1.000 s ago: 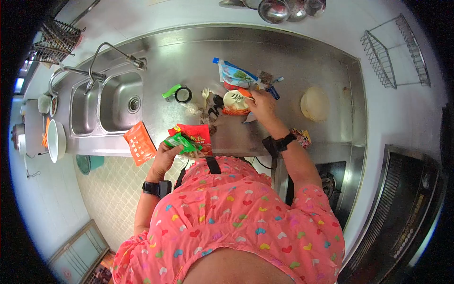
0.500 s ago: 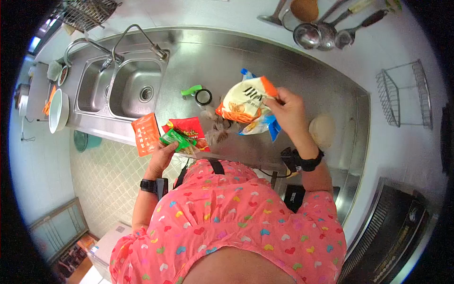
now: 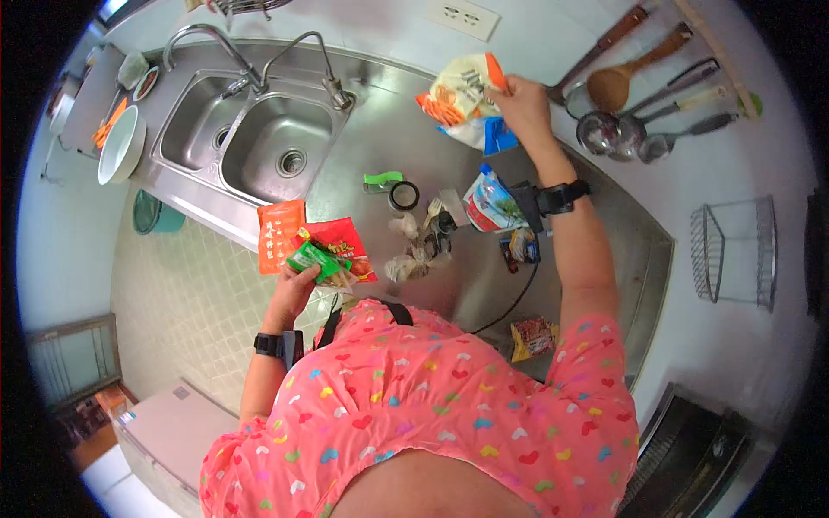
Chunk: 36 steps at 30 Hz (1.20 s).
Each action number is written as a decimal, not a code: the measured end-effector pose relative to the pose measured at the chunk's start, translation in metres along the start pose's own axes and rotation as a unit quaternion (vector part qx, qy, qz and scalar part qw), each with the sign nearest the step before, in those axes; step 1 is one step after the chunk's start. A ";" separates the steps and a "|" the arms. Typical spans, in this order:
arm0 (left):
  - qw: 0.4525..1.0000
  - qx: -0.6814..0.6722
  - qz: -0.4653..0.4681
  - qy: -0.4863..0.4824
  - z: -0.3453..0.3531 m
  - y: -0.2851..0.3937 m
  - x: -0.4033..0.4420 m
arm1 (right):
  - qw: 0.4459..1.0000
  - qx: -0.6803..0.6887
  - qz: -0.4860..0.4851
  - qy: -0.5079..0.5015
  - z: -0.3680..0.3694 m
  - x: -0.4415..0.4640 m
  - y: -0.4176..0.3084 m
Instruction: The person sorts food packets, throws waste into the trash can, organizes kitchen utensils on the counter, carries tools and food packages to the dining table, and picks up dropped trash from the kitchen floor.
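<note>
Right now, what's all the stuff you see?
Counter: one, silver, middle
Sink basins: two, silver, upper left
Taps: two, silver, behind basins
Bowl: one, white, left of basins
Bucket: one, teal, left side
Orange packet: one, orange, counter edge
Red packet: one, red, beside orange packet
Green packet: one, green, left hand
Cream packet: one, cream-orange, right hand
Pouch: one, blue-white, mid-counter
Small packet: one, red-yellow, lower right
Ring: one, black, mid-counter
Small bags: count unclear, see-through, mid-counter
Utensils: several, silver and brown, upper right
Wire rack: one, silver, far right
Socket: one, white, top
Wristbands: two, black, wrists
Left hand: one, bare, left
Right hand: one, bare, upper right
</note>
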<state>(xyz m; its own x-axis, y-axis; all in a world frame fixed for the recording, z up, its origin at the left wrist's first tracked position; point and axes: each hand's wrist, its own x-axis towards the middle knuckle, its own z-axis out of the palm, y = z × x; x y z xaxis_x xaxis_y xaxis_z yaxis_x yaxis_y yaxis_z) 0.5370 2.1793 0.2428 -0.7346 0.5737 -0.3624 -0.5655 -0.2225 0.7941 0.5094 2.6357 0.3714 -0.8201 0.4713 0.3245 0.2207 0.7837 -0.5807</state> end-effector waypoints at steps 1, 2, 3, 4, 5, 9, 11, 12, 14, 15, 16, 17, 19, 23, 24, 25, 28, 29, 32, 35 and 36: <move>1.000 0.004 -0.004 0.010 -0.001 0.000 -0.004 | 0.997 -0.053 0.036 -0.040 0.015 0.002 0.008; 1.000 -0.001 0.001 0.018 -0.003 -0.001 -0.006 | 0.997 -0.051 0.028 -0.046 0.029 0.003 0.019; 1.000 -0.005 0.001 0.023 -0.005 -0.001 -0.007 | 0.997 -0.043 0.048 -0.040 0.042 0.004 0.032; 1.000 -0.010 0.000 0.027 -0.006 -0.002 -0.008 | 0.996 -0.037 0.069 -0.035 0.052 0.005 0.043; 0.999 -0.013 0.002 0.032 -0.005 -0.002 -0.009 | 0.996 -0.036 0.065 -0.040 0.062 0.004 0.054; 0.999 -0.020 -0.004 0.030 -0.003 -0.003 -0.011 | 0.983 -0.011 0.111 -0.145 0.089 -0.001 0.090; 0.999 -0.021 -0.008 0.029 -0.003 -0.003 -0.010 | 0.969 0.032 0.122 -0.211 0.109 0.000 0.124; 0.999 -0.019 -0.007 0.032 -0.002 -0.004 -0.009 | 0.969 0.031 0.124 -0.210 0.105 -0.001 0.121; 0.999 -0.016 -0.006 0.032 -0.001 -0.005 -0.008 | 0.954 0.098 0.151 -0.241 0.094 -0.003 0.115; 0.999 -0.017 -0.013 0.032 -0.002 -0.006 -0.006 | 0.954 0.098 0.155 -0.238 0.090 -0.005 0.117; 0.999 -0.017 -0.019 0.031 -0.003 -0.006 -0.005 | 0.968 0.071 0.144 -0.192 0.085 -0.007 0.118; 0.999 -0.015 -0.022 0.026 -0.004 -0.007 -0.002 | 0.980 0.043 0.132 -0.145 0.080 -0.009 0.121; 1.000 -0.012 -0.013 0.020 -0.006 -0.008 0.002 | 0.974 0.087 0.160 -0.136 0.038 -0.020 0.094; 0.999 -0.015 -0.007 0.028 -0.011 -0.010 0.007 | 0.953 0.229 0.198 -0.026 -0.030 -0.062 0.085; 1.000 -0.012 -0.019 0.019 -0.013 -0.011 0.007 | 0.934 0.290 0.201 0.052 -0.047 -0.082 0.079; 0.999 -0.010 -0.018 0.026 -0.016 -0.013 0.007 | 0.934 0.284 0.209 0.060 -0.058 -0.102 0.086; 1.000 -0.007 -0.014 0.011 -0.008 -0.012 0.008 | 0.926 0.209 0.285 0.134 -0.084 -0.168 0.130; 1.000 -0.001 -0.015 0.016 -0.005 -0.010 0.009 | 0.931 0.142 0.315 0.115 -0.083 -0.194 0.146; 0.999 0.031 -0.015 -0.003 -0.015 -0.019 0.015 | 0.941 -0.055 0.332 0.029 -0.059 -0.259 0.158; 0.998 0.046 -0.029 -0.026 -0.005 -0.012 0.017 | 0.947 -0.212 0.238 -0.039 -0.018 -0.296 0.143; 0.997 0.046 -0.040 -0.036 0.001 -0.009 0.017 | 0.946 -0.212 0.242 -0.035 -0.011 -0.298 0.130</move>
<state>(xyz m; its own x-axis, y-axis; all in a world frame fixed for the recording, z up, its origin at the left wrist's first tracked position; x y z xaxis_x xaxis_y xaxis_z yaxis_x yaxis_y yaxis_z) 0.5301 2.1919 0.2296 -0.6575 0.6430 -0.3928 -0.5824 -0.1029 0.8064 0.7885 2.6011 0.2076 -0.5984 0.8003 0.0371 0.7592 0.5813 -0.2928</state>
